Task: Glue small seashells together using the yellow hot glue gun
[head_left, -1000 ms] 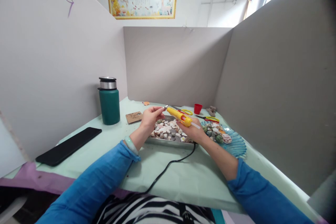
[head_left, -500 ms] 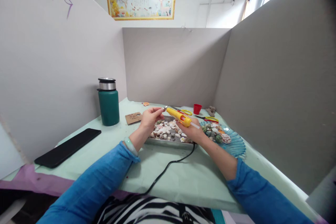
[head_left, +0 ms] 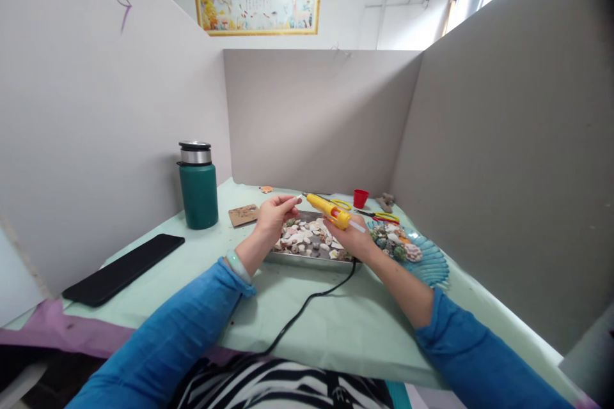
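Note:
My right hand (head_left: 352, 238) is wrapped round a yellow glue gun (head_left: 330, 211), its nozzle pointing up and left. A clear glue stick pokes out of the gun's rear and a black cord (head_left: 311, 299) runs down from it to the table's near edge. My left hand (head_left: 278, 217) pinches a small pale piece (head_left: 299, 197) between thumb and finger, just left of the nozzle; what it is cannot be made out. Both hands are above a metal tray (head_left: 307, 262) of shells and small stones (head_left: 307, 236).
On the right, a blue shell-shaped plate (head_left: 434, 262) bears shells. Behind are scissors (head_left: 384, 216), a red cup (head_left: 361, 199) and another yellow-handled tool (head_left: 341, 204). To the left are a green bottle (head_left: 198, 195), a brown board (head_left: 244, 215) and a black flat object (head_left: 125, 268).
The glue gun in my right hand has shifted slightly right, so its nozzle is a little farther from the small piece. My left hand has hardly moved.

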A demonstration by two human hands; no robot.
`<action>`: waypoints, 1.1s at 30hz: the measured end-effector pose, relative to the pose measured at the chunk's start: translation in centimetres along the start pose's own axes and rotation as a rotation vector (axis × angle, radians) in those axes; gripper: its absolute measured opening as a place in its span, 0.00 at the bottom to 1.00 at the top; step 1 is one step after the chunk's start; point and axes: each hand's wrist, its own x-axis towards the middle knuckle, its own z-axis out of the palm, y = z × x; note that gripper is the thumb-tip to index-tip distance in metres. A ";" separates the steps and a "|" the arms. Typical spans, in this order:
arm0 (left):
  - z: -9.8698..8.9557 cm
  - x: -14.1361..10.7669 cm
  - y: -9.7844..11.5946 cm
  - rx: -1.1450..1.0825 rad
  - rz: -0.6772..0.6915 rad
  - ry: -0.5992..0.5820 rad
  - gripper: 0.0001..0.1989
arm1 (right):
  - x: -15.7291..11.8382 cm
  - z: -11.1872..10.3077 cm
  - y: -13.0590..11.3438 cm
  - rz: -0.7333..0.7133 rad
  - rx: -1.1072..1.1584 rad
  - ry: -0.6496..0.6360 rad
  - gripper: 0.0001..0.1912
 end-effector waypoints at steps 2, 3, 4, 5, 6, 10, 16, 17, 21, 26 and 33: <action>0.0 0.0 0.0 -0.005 -0.003 -0.003 0.15 | 0.1 -0.1 0.0 0.012 -0.028 0.022 0.11; 0.0 -0.1 0.1 -0.009 -0.006 -0.002 0.14 | 0.1 -0.1 0.0 0.010 -0.036 0.025 0.11; 0.0 -0.1 0.1 -0.016 -0.009 -0.001 0.14 | 0.1 -0.2 0.0 0.002 -0.040 0.022 0.10; 0.0 -0.1 0.1 -0.025 -0.015 0.000 0.13 | 0.1 -0.2 0.0 -0.007 -0.042 0.019 0.10; 0.0 -0.1 0.1 -0.036 -0.023 0.000 0.13 | 0.1 -0.2 0.0 -0.014 -0.044 0.019 0.10; -0.2 0.0 0.1 -0.102 -0.066 -0.006 0.11 | 0.0 -0.1 0.0 0.006 -0.035 0.050 0.10; -0.2 0.0 0.2 -0.142 -0.104 0.004 0.08 | -0.1 -0.1 0.1 -0.034 -0.026 0.030 0.10; -0.1 0.0 0.2 -0.148 -0.112 0.005 0.07 | -0.1 -0.1 0.1 -0.047 -0.034 0.022 0.10; 0.1 -0.3 0.4 -0.185 -0.163 -0.002 0.06 | -0.2 -0.2 -0.1 -0.088 -0.059 -0.024 0.09; 0.3 -0.5 0.5 -0.234 -0.224 0.029 0.05 | -0.2 -0.2 -0.1 -0.062 -0.087 0.009 0.09; 0.1 -0.2 0.3 -0.269 -0.215 0.015 0.04 | -0.2 -0.1 0.2 -0.115 -0.085 -0.017 0.09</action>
